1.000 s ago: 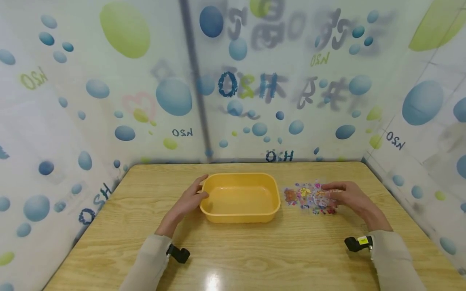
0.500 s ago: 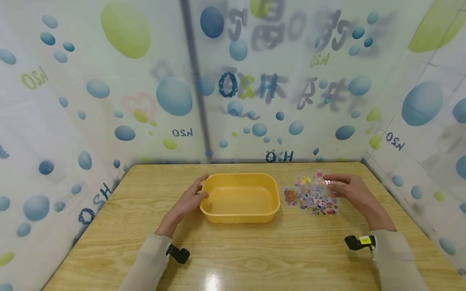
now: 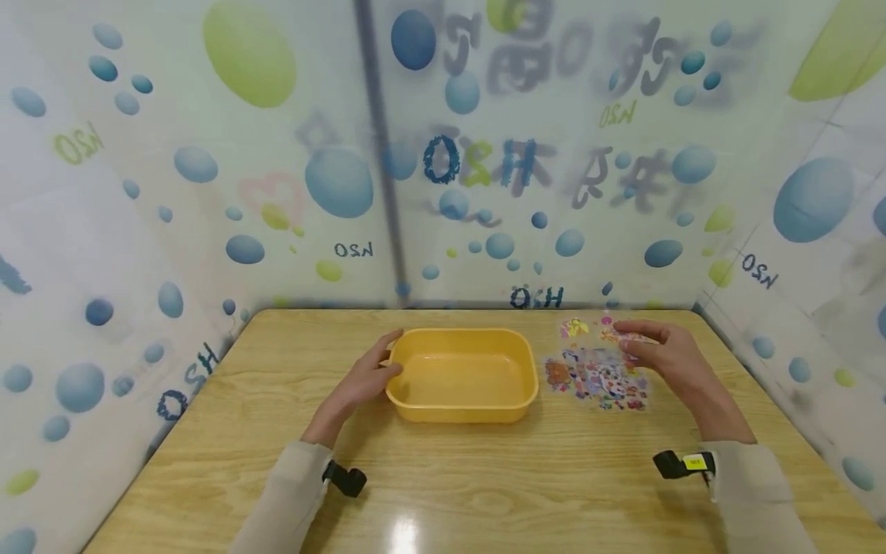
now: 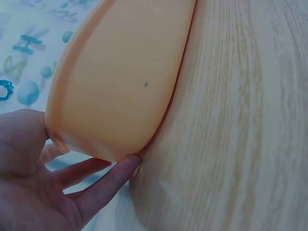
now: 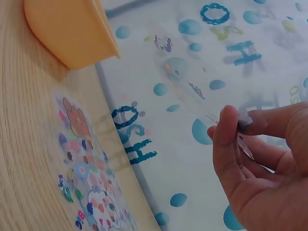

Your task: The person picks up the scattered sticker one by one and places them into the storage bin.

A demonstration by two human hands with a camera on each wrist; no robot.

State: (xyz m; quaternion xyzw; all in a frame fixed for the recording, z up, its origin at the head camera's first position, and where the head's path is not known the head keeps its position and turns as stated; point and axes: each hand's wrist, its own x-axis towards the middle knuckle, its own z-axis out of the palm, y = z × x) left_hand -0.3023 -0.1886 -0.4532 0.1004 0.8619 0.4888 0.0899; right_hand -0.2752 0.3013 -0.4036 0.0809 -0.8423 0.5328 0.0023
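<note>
A yellow plastic basin (image 3: 460, 414) stands on the wooden table, with nothing visible inside. My left hand (image 3: 358, 382) holds its left end; in the left wrist view, fingers (image 4: 103, 190) touch the end wall near its bottom edge. My right hand (image 3: 671, 362) pinches a clear sticker sheet (image 3: 574, 328) between thumb and fingertips, raised off the table at the back right. Below it more clear sticker sheets (image 3: 602, 381) lie flat, one bearing a brown bear (image 5: 77, 120). Their exact number cannot be told, since they overlap and are see-through.
The wooden table (image 3: 477, 485) reaches back to a white curtain (image 3: 588, 200) printed with blue and green drops, which also runs along both sides. Each wrist carries a small black camera (image 3: 346, 478).
My right hand has lifted a sticker sheet up and back, away from the sheets on the table. My left hand and the basin have stayed put. The head view has shifted slightly.
</note>
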